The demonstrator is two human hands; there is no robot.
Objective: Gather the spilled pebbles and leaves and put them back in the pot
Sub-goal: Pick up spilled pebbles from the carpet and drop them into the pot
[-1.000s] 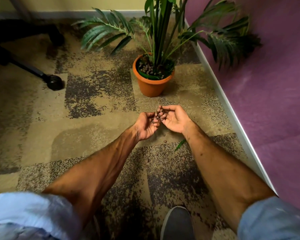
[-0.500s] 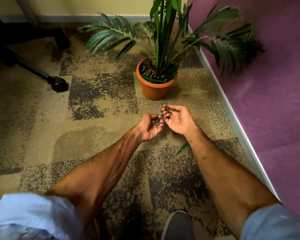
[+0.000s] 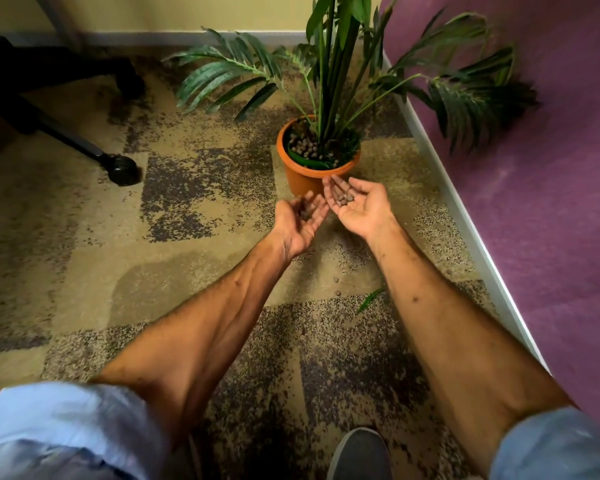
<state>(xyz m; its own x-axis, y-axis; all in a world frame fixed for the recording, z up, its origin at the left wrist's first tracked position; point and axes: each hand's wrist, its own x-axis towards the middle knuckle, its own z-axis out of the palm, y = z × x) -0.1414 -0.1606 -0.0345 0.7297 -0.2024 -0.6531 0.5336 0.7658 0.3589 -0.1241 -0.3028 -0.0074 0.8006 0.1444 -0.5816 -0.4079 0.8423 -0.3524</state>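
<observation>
An orange pot [image 3: 303,180] with a tall green plant stands on the carpet, brown pebbles [image 3: 307,150] filling its top. My right hand [image 3: 362,209] is cupped palm up just in front of the pot's rim, with several pebbles [image 3: 343,199] lying on its fingers. My left hand [image 3: 300,221] is beside it, palm up and cupped, with a few dark pebbles in the blurred fingers. Loose pebbles [image 3: 336,286] lie on the carpet between my forearms. A fallen green leaf [image 3: 369,299] lies by my right forearm.
A purple partition [image 3: 534,202] with a white base edge runs along the right. An office chair's black leg and caster [image 3: 120,168] stand at the left. My grey shoe [image 3: 359,455] is at the bottom. Palm fronds [image 3: 222,77] spread low over the carpet.
Both hands have moved forward to the pot, and their fingers have uncurled from the pebbles, the right palm flattening out.
</observation>
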